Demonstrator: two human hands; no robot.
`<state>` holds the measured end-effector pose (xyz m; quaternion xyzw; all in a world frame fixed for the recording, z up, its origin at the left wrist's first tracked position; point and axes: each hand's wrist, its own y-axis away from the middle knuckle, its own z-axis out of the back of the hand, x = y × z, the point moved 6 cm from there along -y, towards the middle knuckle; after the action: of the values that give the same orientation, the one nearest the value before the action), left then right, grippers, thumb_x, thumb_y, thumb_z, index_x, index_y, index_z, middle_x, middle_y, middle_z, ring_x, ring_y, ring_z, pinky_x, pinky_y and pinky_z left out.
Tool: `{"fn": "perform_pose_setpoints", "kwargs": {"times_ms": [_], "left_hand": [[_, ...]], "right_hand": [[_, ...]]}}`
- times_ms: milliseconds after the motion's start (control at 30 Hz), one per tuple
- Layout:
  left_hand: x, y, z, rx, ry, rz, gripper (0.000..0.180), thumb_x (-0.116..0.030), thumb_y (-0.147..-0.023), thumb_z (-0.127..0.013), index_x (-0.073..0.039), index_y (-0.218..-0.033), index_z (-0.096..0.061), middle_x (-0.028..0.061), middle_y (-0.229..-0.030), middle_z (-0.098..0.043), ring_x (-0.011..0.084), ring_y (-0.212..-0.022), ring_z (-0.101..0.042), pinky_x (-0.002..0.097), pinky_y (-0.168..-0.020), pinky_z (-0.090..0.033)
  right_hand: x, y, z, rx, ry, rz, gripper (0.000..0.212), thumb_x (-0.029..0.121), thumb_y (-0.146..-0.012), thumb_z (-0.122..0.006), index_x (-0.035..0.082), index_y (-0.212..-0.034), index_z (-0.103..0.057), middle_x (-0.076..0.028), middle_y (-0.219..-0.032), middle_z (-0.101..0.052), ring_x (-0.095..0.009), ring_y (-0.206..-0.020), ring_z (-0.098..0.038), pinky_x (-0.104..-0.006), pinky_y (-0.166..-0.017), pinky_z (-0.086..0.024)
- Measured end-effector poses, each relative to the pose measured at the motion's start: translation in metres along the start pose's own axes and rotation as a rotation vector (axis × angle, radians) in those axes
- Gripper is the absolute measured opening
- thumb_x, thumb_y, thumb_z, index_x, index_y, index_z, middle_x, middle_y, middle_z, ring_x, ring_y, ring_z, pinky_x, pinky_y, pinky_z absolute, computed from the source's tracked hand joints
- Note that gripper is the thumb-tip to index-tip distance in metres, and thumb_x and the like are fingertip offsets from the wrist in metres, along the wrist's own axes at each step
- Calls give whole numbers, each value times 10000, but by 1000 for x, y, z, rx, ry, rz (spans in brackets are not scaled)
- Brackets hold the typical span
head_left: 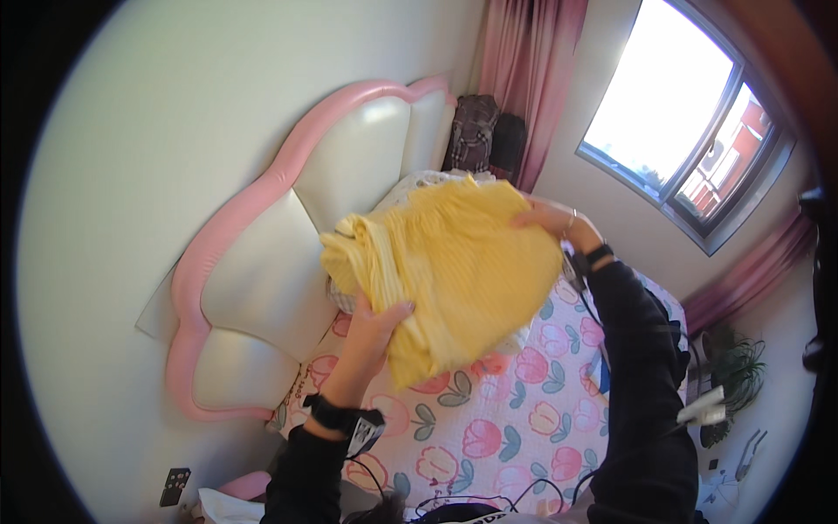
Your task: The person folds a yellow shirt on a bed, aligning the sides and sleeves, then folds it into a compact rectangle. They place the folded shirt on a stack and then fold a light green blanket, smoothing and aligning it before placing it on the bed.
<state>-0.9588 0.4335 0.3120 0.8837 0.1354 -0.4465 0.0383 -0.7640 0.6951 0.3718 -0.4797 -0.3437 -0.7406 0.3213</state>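
Observation:
A yellow knitted garment point(471, 262), partly folded, hangs above the bed between my two hands. My left hand point(375, 327) grips its near left part, the thumb lying over the gathered folds. At its far right edge my right hand point(546, 218) is closed on the cloth, with the fingers partly hidden behind it. Folded layers bunch up along the garment's left side. Beneath it lies the bed's quilted cover point(480, 437), pale pink with a tulip print. Black straps with small devices and cables sit on both wrists.
A padded cream headboard point(349, 144) with a pink rim runs along the left wall. Dark backpacks point(474, 131) stand in the far corner beside a pink curtain point(532, 61). Right of the bed are a window point(663, 96) and a green plant point(742, 375). Loose black cables cross the near bed edge.

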Motion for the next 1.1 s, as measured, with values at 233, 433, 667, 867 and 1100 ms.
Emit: {"fn": "perform_pose_setpoints", "kwargs": {"times_ms": [233, 433, 667, 867, 1100], "left_hand": [[124, -161, -12, -202, 17, -206, 634, 6, -803, -604, -57, -1335, -266, 129, -1176, -524, 220, -1017, -560, 334, -818, -498], [257, -179, 24, -278, 28, 277, 674, -92, -815, -661, -203, -1304, -210, 47, -1022, -538, 136, -805, -572, 315, -650, -523], [236, -177, 22, -399, -42, 168, 655, -180, -802, -682, -219, -1295, -252, 30, -1129, -503, 136, -906, -529, 259, -606, -461], [227, -197, 61, -679, -94, 160, 514, -202, -801, -660, 15, -1209, -437, 94, -1218, -518, 152, -1031, -519, 270, -756, -463], [188, -226, 141, -614, 306, 140, 254, -274, -843, -631, -92, -1016, -593, 4, -918, -643, 127, -792, -617, 254, -651, -485]], "right_hand": [[-8, -56, 187, -1050, 704, 54, 333, 227, -790, -629, 64, -1080, -631, -120, -927, -669, -203, -859, -645, -324, -738, -519], [-212, -59, 100, -206, 738, -234, 248, 338, -882, -537, 123, -994, -590, -29, -752, -609, -154, -589, -614, -323, -488, -525], [-266, -32, 5, -653, -390, -388, 439, 460, -875, -569, 54, -1042, -571, -76, -931, -618, -164, -845, -604, -314, -700, -520], [-253, -48, 16, -706, -577, -332, 463, 463, -828, -627, 48, -1029, -587, -51, -838, -609, -166, -725, -600, -295, -636, -513], [-254, -64, 22, -773, -488, -344, 336, 370, -811, -679, 64, -927, -601, 0, -738, -562, -117, -592, -566, -264, -535, -475]]}}
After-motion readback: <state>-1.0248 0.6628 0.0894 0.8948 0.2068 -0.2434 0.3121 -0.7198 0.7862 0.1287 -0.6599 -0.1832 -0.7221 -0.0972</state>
